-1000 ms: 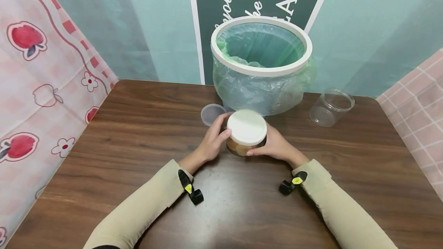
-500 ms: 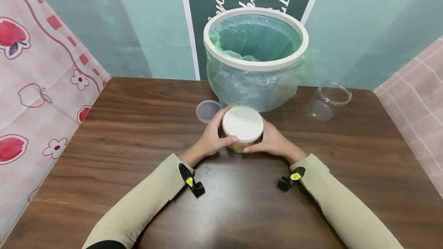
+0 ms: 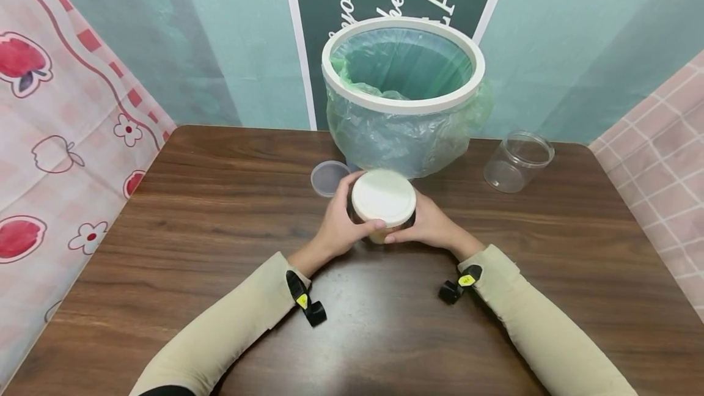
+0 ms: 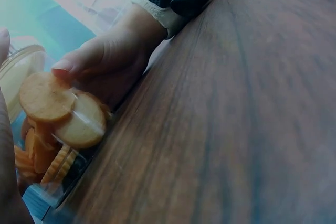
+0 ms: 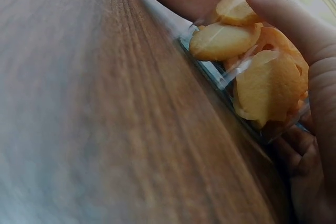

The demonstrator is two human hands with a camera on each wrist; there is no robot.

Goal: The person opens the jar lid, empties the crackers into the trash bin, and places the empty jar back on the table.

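Note:
In the head view, a clear jar (image 3: 379,237) with a white lid (image 3: 384,196) stands at mid-table, gripped from both sides. My left hand (image 3: 338,225) curves round its left side, thumb across the front below the lid. On the other side my right hand (image 3: 431,225) holds it, its thumb close to the left one. Through the clear wall, the left wrist view shows round biscuits (image 4: 47,98) and ridged orange-brown pieces (image 4: 59,163). The right wrist view also has biscuits (image 5: 270,85) behind the wall, low against the tabletop. Most fingers behind the jar are hidden.
Behind the jar stands a bin (image 3: 404,106) with a white rim and green plastic liner. A clear round lid (image 3: 329,177) lies left of it. An open clear jar (image 3: 517,161) is at the back right of the wooden table (image 3: 220,212).
My left thumb has slid right and down, from the lid's edge onto the jar's front. The jar stays between both hands. The head view has shifted slightly.

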